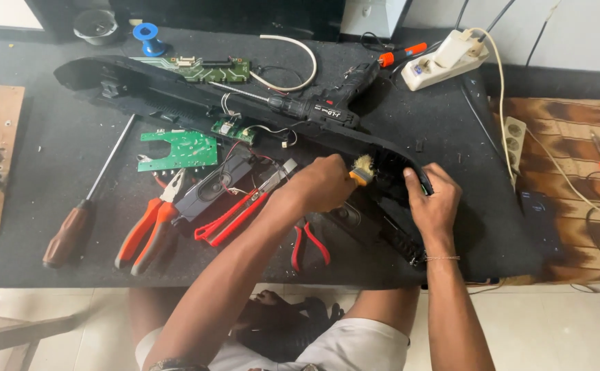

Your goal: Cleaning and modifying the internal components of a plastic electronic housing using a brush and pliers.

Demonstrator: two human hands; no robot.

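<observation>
I am closing my left hand [324, 184] around a small brush with a yellow ferrule and pale bristles [362, 170], fingers curled together on its handle, bristles touching the curved end of the long black plastic housing [176, 96]. My right hand [434, 199] is gripping that end of the housing, fingers wrapped over its edge, thumb pressing on top.

Risk: the housing is overhanging the near edge of the dark felt-covered workbench [60, 151]; if my right-hand grip is loosening, the housing may be slipping off.

Risk: the red-handled scissors [235, 214] and small red cutters [308, 244] are lying just beside my left forearm; a sweep could be knocking them down.

Risk: farther off, brushed dust may be settling on the green circuit board [180, 149], and the black cordless drill [324, 106] resting on the housing may be shifting.
</observation>
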